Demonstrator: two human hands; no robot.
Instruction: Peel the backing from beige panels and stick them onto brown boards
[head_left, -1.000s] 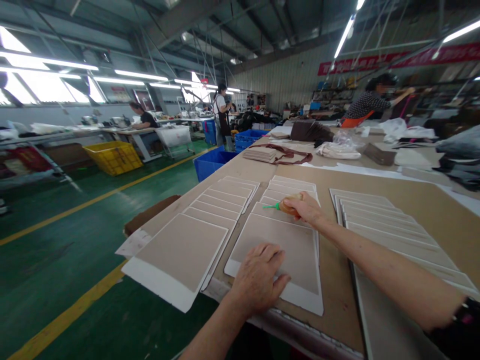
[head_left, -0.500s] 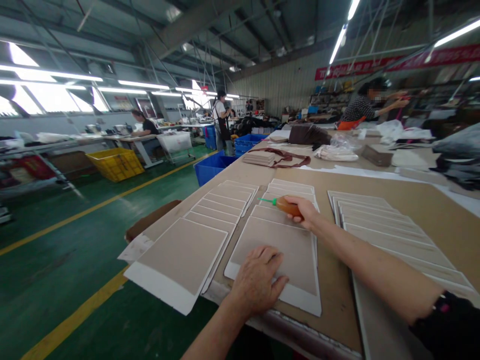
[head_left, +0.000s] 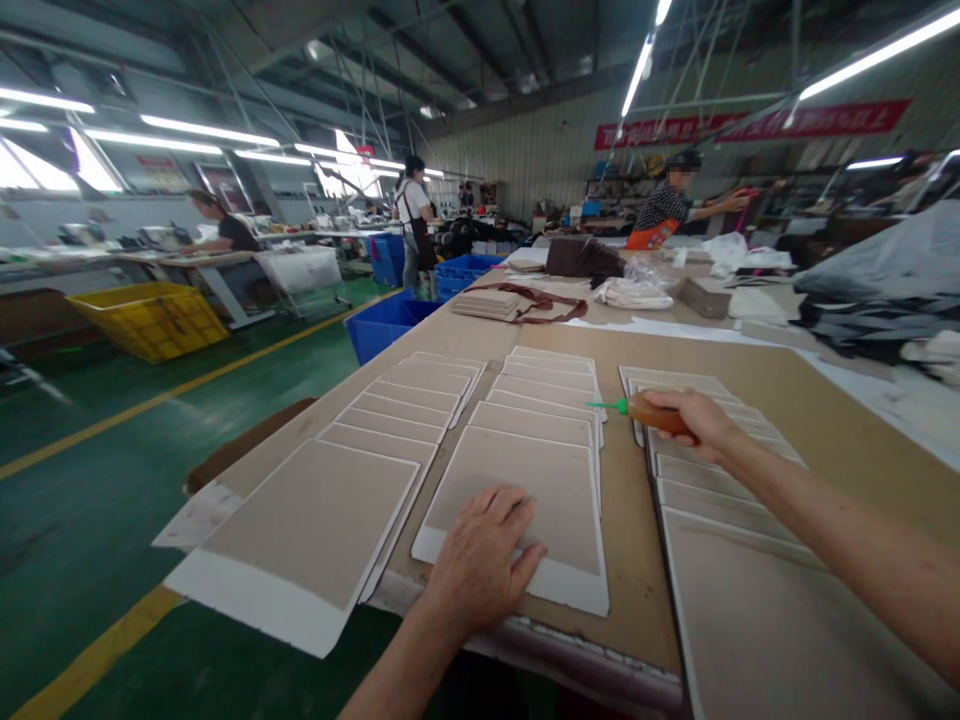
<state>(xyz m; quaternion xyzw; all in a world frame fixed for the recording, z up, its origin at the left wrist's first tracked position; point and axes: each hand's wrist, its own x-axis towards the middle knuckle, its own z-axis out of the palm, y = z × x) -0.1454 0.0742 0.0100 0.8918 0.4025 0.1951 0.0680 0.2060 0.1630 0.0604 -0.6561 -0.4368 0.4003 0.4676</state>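
Note:
My left hand [head_left: 487,555] lies flat, fingers outstretched, on the front panel of the middle row of overlapping beige panels [head_left: 536,475] with white edges. My right hand [head_left: 694,422] is wrapped round an amber squeeze bottle [head_left: 654,410] with a thin green nozzle. The bottle is held level above the gap between the middle and right rows, its nozzle pointing left at the middle row's edge. More overlapping panels form a left row [head_left: 352,510] and a right row [head_left: 750,570], the latter partly hidden under my right forearm.
Farther along the table [head_left: 630,640] are a stack of beige pieces [head_left: 486,304], a brown strap [head_left: 559,305] and plastic-wrapped bundles [head_left: 637,285]. A blue bin [head_left: 390,325] stands by the left edge. Co-workers [head_left: 414,215] are in the background.
My right hand has moved right with the squeeze bottle, from over the middle row to its right edge. My left hand stays on the front panel. The view has turned slightly right.

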